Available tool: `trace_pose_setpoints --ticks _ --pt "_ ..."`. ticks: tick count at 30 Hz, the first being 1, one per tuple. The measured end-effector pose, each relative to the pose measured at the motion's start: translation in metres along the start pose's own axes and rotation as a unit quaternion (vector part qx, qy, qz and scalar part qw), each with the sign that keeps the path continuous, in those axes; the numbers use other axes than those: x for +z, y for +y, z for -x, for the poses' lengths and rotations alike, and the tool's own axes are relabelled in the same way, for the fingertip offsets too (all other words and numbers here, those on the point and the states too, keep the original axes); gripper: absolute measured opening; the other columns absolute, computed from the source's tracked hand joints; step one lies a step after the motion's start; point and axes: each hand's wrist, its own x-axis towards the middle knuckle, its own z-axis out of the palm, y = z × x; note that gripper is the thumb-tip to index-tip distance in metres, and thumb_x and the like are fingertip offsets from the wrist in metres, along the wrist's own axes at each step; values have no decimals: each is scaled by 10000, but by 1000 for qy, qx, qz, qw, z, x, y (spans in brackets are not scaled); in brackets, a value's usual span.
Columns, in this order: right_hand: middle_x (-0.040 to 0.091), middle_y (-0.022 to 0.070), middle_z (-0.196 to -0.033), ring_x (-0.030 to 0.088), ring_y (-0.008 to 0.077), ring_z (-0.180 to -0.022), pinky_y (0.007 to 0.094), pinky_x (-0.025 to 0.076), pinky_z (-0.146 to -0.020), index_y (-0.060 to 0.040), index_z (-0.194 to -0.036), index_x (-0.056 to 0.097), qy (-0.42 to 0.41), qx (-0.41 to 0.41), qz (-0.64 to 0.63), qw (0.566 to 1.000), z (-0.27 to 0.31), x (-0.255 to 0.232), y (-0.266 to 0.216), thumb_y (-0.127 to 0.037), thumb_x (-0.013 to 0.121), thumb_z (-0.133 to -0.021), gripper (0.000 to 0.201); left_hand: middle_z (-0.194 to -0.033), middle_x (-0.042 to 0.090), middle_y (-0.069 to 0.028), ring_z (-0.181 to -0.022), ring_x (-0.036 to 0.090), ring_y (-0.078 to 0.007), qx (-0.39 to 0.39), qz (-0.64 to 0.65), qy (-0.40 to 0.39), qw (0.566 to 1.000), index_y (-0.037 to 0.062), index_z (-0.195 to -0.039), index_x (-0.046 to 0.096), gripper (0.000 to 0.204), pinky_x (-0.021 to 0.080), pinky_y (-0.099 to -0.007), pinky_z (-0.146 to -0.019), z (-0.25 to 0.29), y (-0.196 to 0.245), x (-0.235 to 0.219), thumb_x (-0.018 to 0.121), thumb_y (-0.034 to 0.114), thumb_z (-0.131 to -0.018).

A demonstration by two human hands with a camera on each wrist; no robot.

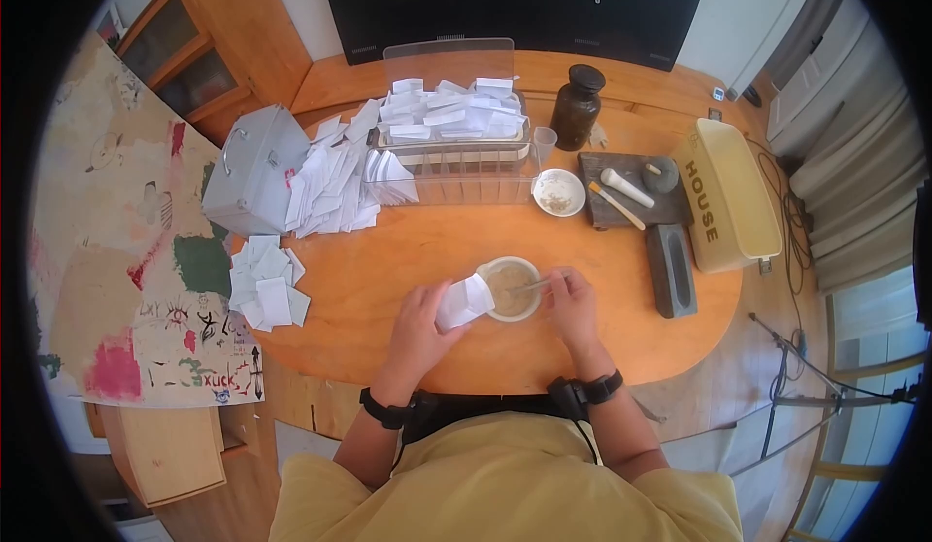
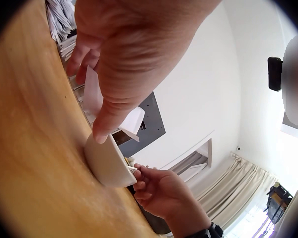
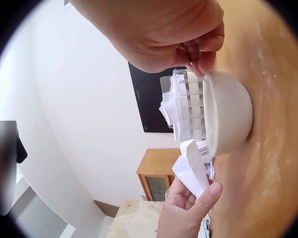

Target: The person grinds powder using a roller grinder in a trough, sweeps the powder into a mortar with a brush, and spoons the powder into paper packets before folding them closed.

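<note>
Here we are at the white bowl [image 1: 511, 314], sitting on the wooden table [image 1: 388, 348] right in front of the person, with a pale tan powder [image 1: 510, 289] inside it. The left hand [image 1: 421, 333] has a folded white paper packet [image 1: 464, 303] pinched between thumb and fingers, its open end right by the bowl's rim; whether anything lies inside the packet, I cannot tell. Over on the other side, the right hand [image 1: 575, 311] pinches the thin handle of a small utensil [image 1: 529, 287], thumb against fingers, its far end down in the powder. Beyond the bowl, a clear divided container [image 1: 447, 190] carries folded white papers along its top, and more papers [image 1: 330, 183] spill in a pile beside it, up against a silver case [image 1: 243, 168]. Look right: a small white dish [image 1: 558, 207] holds some brownish bits, a dark lidded jar [image 1: 576, 115] stands behind it, and a cream bin [image 1: 728, 202] reads HOUSE.
</note>
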Motion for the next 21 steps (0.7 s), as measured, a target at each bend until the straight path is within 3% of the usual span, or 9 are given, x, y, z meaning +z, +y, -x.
trace_pose_setpoints --ticks 13,21 --pt "611 17 -720 483 51 -545 186 401 -514 -28 -928 611 5 34 -78 996 1 -7 -19 -135 506 -978 158 -1058 574 -160 -989 558 -331 10 5 5 1000 34 -1235 530 658 474 -394 -845 -1 1 3 815 160 -656" --pt "605 11 -727 486 54 -565 191 402 -526 -36 -950 611 -47 8 -97 994 11 9 -36 -136 513 -981 144 -1061 580 -157 -987 569 -336 -4 11 -9 1000 39 -1229 536 660 480 -394 -839 -1 7 2 825 160 -648"
